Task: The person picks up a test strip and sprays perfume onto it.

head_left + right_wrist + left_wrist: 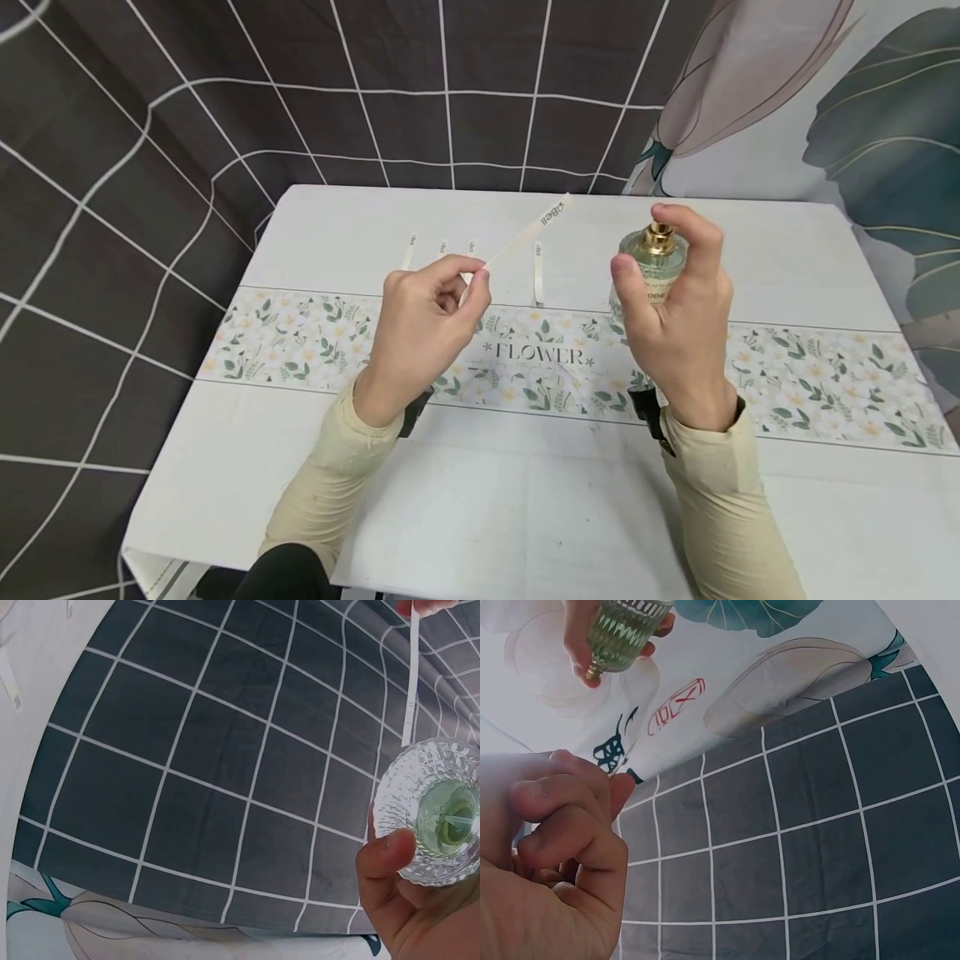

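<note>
My left hand [420, 329] pinches one end of a white perfume test strip [531, 231] between thumb and forefinger. Its printed end points up and right, towards the bottle. Held up in my right hand [686, 333] is a clear ribbed glass perfume bottle [654, 265] with green liquid and a gold sprayer. The forefinger rests on top of the sprayer. In the right wrist view the round base of the bottle [401, 784] faces the camera, and the strip [412, 682] hangs near it. The left wrist view shows curled left fingers [574, 832]; the pinched strip is barely visible there.
Several more test strips lie spread on the white table [480, 492], one of them a strip [537, 275] right of the left hand. A floral band with "FLOWER" lettering [538, 354] crosses the tabletop. A dark gridded curtain [405, 125] hangs behind.
</note>
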The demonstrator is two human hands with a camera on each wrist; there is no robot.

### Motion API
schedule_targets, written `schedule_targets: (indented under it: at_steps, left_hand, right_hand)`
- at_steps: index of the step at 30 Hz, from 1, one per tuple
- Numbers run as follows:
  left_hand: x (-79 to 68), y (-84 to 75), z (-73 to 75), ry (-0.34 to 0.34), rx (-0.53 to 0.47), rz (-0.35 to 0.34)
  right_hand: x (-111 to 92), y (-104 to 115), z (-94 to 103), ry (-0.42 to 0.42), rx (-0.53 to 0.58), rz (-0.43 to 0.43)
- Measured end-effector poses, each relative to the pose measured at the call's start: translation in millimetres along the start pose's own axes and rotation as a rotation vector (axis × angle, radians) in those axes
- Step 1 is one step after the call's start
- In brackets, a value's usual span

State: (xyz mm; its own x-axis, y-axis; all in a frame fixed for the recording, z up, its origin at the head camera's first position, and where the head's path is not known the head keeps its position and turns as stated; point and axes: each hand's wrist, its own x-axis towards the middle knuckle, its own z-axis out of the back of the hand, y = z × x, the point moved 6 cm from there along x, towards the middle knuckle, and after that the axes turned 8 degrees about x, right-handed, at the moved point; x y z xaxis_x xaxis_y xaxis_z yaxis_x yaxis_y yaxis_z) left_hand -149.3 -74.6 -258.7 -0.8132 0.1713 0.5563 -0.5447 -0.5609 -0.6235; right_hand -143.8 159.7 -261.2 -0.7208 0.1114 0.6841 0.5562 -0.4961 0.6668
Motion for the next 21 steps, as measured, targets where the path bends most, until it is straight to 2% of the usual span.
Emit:
schedule_targets:
  at_steps: [21]
  left_hand:
    - [-0.3, 1.2, 0.1, -0.007, -0.029, 0.020]
  right_hand:
    - [-0.3, -1.1, 1.4, 0.004, -0.009, 0.010]
